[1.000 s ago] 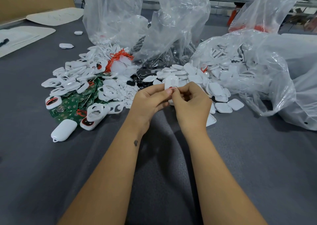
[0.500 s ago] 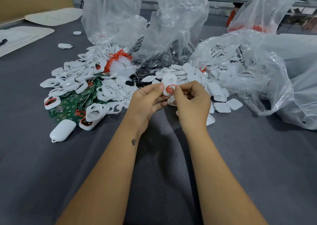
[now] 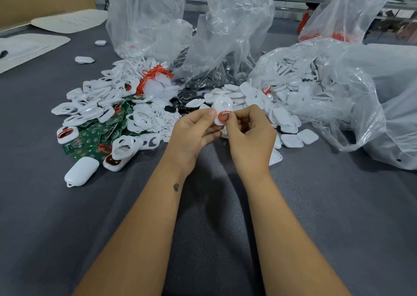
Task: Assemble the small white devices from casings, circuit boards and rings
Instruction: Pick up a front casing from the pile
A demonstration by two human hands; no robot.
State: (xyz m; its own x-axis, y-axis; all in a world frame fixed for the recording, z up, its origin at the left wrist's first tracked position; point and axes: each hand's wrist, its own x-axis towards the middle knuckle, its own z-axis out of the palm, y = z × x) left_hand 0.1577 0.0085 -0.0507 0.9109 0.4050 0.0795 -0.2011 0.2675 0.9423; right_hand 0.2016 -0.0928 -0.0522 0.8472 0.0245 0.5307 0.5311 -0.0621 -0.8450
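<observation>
My left hand (image 3: 194, 133) grips a small white casing (image 3: 221, 106) held upright above the grey table. An orange-red ring (image 3: 223, 116) lies in the casing's lower opening, and my right hand (image 3: 250, 133) pinches that ring with thumb and forefinger. To the left lies a pile of white casing frames (image 3: 97, 101) over green circuit boards (image 3: 92, 135). A closed white device (image 3: 81, 171) lies at the pile's near edge. A bunch of red rings (image 3: 155, 73) sits further back.
Clear plastic bags (image 3: 225, 36) stand behind the piles; one at the right (image 3: 327, 88) spills white covers (image 3: 291, 140). Black parts (image 3: 187, 97) lie in the middle. The grey table (image 3: 214, 205) runs toward me. Cardboard (image 3: 40, 0) and white sheets (image 3: 29, 47) are far left.
The casing has turned up between my fingers, so its opening and the red ring now show. Both hands stay together at the same spot.
</observation>
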